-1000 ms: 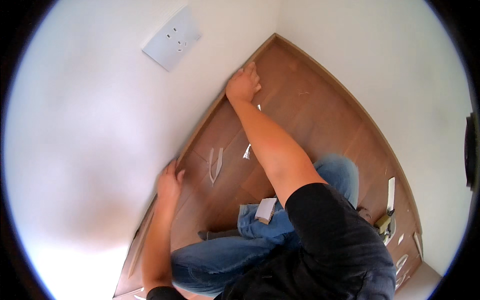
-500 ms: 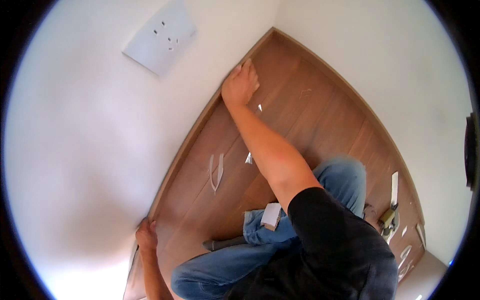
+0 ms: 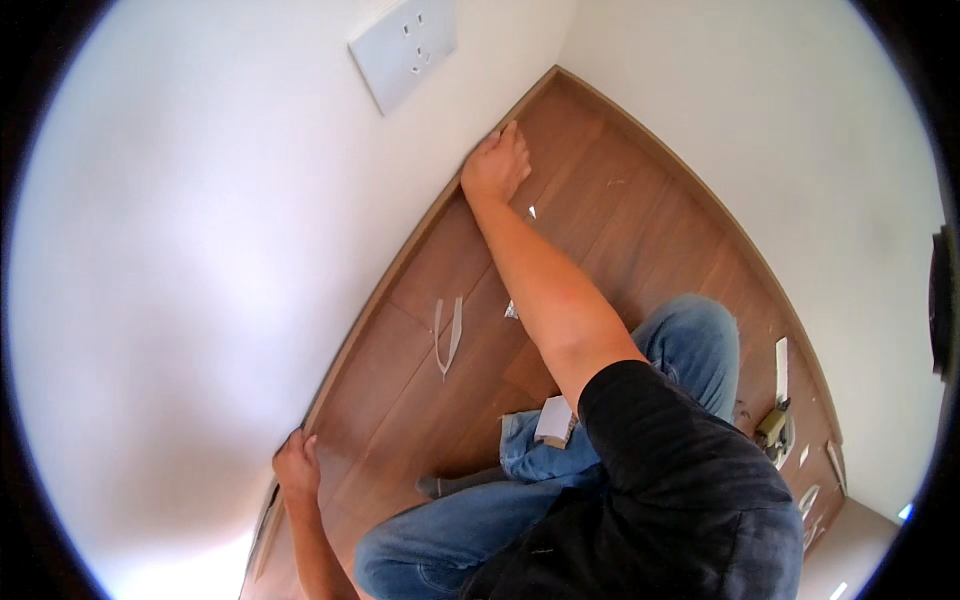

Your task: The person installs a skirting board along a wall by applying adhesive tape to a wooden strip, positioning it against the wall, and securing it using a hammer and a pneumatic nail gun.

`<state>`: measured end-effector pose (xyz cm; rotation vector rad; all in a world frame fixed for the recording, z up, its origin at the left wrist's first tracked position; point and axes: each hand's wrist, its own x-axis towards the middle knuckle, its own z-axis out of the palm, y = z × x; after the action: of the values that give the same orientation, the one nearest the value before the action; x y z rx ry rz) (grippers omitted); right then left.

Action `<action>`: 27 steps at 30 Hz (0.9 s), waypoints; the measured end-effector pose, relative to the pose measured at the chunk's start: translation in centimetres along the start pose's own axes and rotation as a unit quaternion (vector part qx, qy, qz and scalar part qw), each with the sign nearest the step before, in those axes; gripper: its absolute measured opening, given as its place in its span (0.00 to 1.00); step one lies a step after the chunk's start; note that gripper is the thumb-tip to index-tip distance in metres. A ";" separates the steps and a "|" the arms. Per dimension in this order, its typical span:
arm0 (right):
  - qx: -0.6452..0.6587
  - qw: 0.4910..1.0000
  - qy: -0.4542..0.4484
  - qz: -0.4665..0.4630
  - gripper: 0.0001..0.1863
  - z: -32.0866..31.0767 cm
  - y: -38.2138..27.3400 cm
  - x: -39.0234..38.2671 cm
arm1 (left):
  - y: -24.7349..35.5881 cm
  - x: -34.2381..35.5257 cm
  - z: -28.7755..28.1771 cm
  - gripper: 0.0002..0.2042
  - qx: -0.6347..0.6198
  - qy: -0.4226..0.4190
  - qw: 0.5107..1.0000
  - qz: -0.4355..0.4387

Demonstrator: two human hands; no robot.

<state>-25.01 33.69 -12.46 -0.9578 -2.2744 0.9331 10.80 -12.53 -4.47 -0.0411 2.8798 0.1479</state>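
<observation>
A brown wooden skirting board [image 3: 385, 285] runs along the base of the left white wall to the corner. My right hand [image 3: 496, 160] lies on it close to the corner, fingers curled over its top and against the wall. My left hand [image 3: 298, 460] grips the same board far down at the lower left, where a dark gap shows along the wall. Pale peeled strips [image 3: 450, 335] and small foil scraps [image 3: 511, 308] lie on the wood-plank floor [image 3: 640, 230] beside the board. A small white-topped block [image 3: 553, 420] rests on my jeans.
A white socket plate [image 3: 400, 50] is on the left wall. A second wall [image 3: 760, 120] with skirting meets it at the corner. An olive tool [image 3: 770, 428], a long white strip [image 3: 781, 370] and scraps lie at the right. My bent legs [image 3: 430, 540] occupy the lower middle.
My left hand has slid down along the skirting board, away from the corner, since a second ago. My right hand stays near the corner.
</observation>
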 end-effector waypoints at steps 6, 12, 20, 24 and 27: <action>0.002 0.998 -0.055 0.013 0.29 -1.1 -1.0 -0.4 | -0.7 -2.1 3.3 0.14 -0.054 0.090 0.994 -0.041; 0.011 0.999 -0.034 -0.006 0.29 -0.9 -0.4 -0.1 | -0.8 -2.6 4.5 0.17 -0.092 0.139 0.986 -0.024; 0.007 0.997 -0.050 -0.052 0.30 -1.4 0.5 -0.8 | -1.3 -4.0 5.4 0.14 -0.105 0.139 0.985 -0.006; 0.025 0.996 -0.052 -0.069 0.30 -1.4 1.2 -0.5 | -1.1 -4.2 5.6 0.14 -0.129 0.143 0.981 0.010; 0.032 0.995 -0.065 -0.065 0.30 -1.6 1.3 -1.0 | -1.0 -4.9 5.6 0.13 -0.157 0.120 0.980 -0.021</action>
<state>-22.76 34.26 -12.59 -0.7312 -2.3669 1.0325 16.96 -12.84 -8.74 -0.1916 3.0599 0.6297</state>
